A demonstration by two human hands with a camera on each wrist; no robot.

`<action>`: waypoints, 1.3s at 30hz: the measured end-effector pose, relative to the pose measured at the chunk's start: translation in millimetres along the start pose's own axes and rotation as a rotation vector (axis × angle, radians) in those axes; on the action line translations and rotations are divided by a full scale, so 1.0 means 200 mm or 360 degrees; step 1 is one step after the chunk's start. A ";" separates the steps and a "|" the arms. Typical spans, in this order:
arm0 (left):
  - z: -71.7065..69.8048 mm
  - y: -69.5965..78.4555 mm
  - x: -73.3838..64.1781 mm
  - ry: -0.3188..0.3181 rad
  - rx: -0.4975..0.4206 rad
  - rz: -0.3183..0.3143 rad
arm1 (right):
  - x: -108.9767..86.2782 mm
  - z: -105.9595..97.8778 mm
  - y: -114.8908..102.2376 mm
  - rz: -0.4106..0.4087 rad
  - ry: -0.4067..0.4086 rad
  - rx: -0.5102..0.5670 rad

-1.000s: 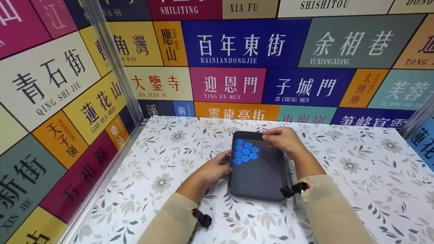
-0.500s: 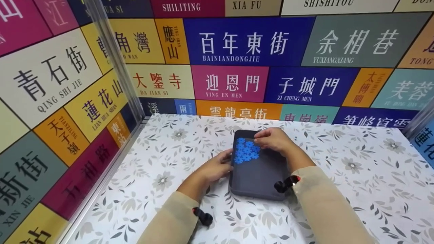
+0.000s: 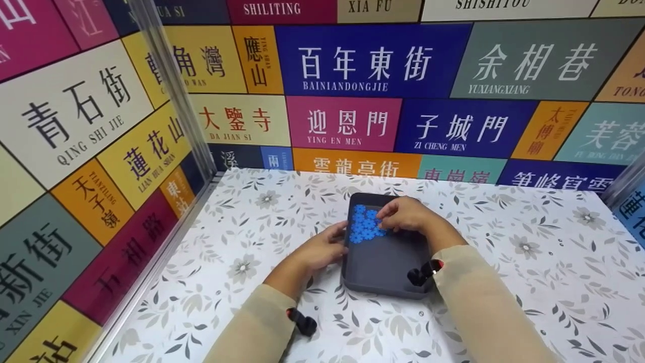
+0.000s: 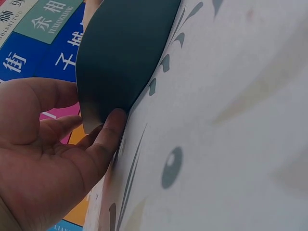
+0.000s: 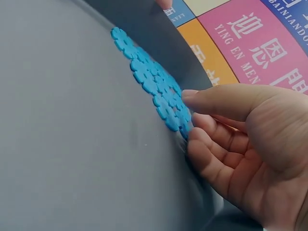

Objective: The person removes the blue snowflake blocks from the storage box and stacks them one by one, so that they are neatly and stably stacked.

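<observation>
Blue flower-shaped pieces (image 3: 364,229) lie toward eleven o'clock in the grey tray (image 3: 385,267) (head view), the left hand (image 4: 53,156) grips its wall at seven (left wrist), and the right hand (image 5: 262,159), fingers bent, meets them at four, pinching or not I cannot tell (right wrist).

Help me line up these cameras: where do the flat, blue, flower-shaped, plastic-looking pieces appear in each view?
Head: the flat, blue, flower-shaped, plastic-looking pieces lie right of centre, beside the bare right hand.
Left wrist: not in it.
Right wrist: upper middle, slanting down to that hand.
Shared landmark: the dark grey, rectangular tray, in all three.
</observation>
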State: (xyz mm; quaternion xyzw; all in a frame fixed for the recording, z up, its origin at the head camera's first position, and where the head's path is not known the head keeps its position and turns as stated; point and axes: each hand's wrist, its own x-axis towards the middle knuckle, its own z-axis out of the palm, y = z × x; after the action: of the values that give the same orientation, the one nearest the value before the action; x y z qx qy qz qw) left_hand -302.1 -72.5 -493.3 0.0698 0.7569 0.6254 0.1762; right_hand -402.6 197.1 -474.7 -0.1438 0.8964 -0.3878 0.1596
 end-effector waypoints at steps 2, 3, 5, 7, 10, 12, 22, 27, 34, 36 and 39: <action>0.00 0.00 0.00 -0.0007 -0.0004 -0.0003 | 0.00 0.00 0.01 -0.0002 -0.0015 -0.0049; 0.00 0.00 0.00 -0.0012 -0.0011 -0.0006 | 0.01 0.00 0.01 -0.0003 -0.0023 -0.0063; 0.00 0.00 0.00 -0.0015 -0.0012 -0.0006 | 0.01 0.00 0.01 -0.0003 -0.0040 -0.0085; 0.00 0.01 0.00 -0.0009 -0.0003 -0.0004 | 0.01 0.00 0.01 -0.0016 -0.0051 -0.0109; 0.00 0.01 0.01 0.0007 0.0018 -0.0008 | 0.00 -0.01 0.01 -0.0041 -0.0059 -0.0154; 0.00 0.01 0.01 0.0016 0.0023 -0.0010 | 0.00 -0.01 0.00 -0.0052 -0.0056 -0.0191; -0.01 0.01 0.00 -0.0028 -0.0042 -0.0028 | 0.01 0.00 0.00 -0.0114 -0.0030 -0.0353; -0.01 0.01 0.00 -0.0034 -0.0040 -0.0015 | 0.01 0.00 0.00 -0.0123 -0.0044 -0.0309; 0.00 0.01 0.00 -0.0016 -0.0027 -0.0016 | -0.01 0.01 -0.01 -0.0155 -0.0010 -0.0226; 0.00 0.01 -0.01 -0.0010 -0.0013 -0.0027 | -0.01 0.01 -0.02 -0.0171 0.0010 -0.0194; 0.00 0.02 -0.01 -0.0003 0.0002 -0.0038 | -0.04 0.02 -0.04 -0.0207 0.0067 -0.0114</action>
State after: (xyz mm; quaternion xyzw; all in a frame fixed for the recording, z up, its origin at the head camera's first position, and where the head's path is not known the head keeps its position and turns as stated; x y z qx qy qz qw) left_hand -301.5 -72.9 -489.9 0.0615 0.7580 0.6226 0.1844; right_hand -393.0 192.1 -469.7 -0.1991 0.9016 -0.3680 0.1100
